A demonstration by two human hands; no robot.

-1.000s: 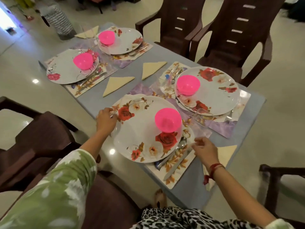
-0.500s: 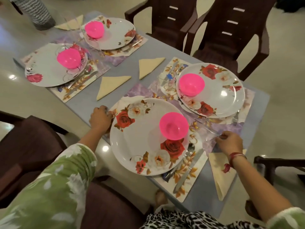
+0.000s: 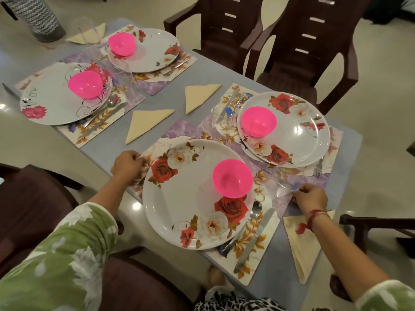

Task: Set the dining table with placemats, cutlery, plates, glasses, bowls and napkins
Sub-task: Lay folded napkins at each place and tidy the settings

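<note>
Near plate (image 3: 179,212) with pink bowl (image 3: 232,178)

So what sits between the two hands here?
In the head view, the near plate with a pink bowl on it, plus a spoon and knife beside it.

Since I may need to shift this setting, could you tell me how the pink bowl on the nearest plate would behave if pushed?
The pink bowl looks like thin plastic, so probably light and not fragile. It sits loose on the glossy nearest plate, so it would likely slide rather than tip, given its low, wide shape.
</note>
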